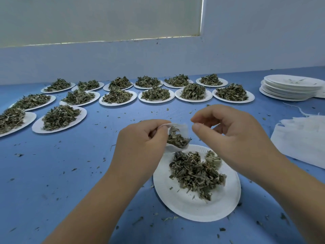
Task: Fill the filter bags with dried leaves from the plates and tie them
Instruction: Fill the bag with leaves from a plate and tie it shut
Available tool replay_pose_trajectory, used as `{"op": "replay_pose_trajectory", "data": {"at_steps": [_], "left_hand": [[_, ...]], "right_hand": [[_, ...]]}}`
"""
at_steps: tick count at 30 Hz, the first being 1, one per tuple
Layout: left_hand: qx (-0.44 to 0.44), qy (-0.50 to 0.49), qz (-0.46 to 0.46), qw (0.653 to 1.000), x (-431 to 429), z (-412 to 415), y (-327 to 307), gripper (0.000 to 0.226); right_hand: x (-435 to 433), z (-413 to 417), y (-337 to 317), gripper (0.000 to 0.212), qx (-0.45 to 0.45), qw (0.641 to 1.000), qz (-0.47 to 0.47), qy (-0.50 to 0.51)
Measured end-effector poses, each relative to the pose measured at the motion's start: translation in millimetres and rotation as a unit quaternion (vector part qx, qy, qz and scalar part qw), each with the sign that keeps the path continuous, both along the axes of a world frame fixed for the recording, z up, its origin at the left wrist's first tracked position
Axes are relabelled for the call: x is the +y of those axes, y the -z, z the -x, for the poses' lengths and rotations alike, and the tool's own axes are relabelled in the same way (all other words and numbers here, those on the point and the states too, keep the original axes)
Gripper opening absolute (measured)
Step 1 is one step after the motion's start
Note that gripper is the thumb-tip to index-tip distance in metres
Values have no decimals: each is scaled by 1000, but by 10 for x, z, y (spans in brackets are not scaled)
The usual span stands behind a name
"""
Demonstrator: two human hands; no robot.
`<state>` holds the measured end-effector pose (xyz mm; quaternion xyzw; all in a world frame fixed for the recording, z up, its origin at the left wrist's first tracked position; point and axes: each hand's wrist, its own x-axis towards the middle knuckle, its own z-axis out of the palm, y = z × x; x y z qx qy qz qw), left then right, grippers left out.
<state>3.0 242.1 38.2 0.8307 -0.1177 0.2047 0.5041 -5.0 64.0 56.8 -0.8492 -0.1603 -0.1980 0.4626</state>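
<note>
My left hand [140, 143] grips a white filter bag [182, 128] by its rim and holds its mouth open above the near paper plate [193, 206]. Dried leaves [176, 139] partly fill the bag. A loose heap of dried leaves [195, 170] lies on that plate. Just right of the bag's mouth hovers my right hand [233, 136], fingers curled, with thumb and forefinger pinching a small scrap of dried leaf [201, 123].
Several paper plates heaped with dried leaves [156, 94] stand in rows across the back and left of the blue table [70, 182]. A stack of used plates [290, 88] sits at the far right, a pile of white filter bags [302, 136] nearer. Leaf crumbs are scattered about.
</note>
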Motion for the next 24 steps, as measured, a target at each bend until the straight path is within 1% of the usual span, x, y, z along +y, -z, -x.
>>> {"op": "replay_pose_trajectory", "data": {"at_steps": [4,6,8,11,14,16,18,21,24], "left_hand": [[3,-22,32,999,24,-4,-31,31],[3,-23,35,999,20,-1,-33,30],[3,-19,32,999,11,1,-24,27],[2,-8,21,1000,-27,24,-8,23],[-6,0,7,1000,-69,53,0,24],[-9,12,-3,1000,-86,66,3,26],[-12,22,-13,1000,-99,77,-2,26],[-7,24,-2,1000,-101,83,-10,31],[0,12,4,1000,-96,78,-11,26]], "right_hand": [[0,-26,59,19,48,998,34,-25],[31,-27,104,18,51,998,33,-30],[61,-27,134,15,32,999,29,-30],[75,-15,143,20,-31,997,64,-18],[83,6,129,18,-99,987,130,-9],[104,18,117,11,-143,972,187,-8],[118,22,110,6,-170,961,216,-12],[122,22,104,10,-171,955,239,-27],[102,25,93,19,-136,951,272,-53]]}}
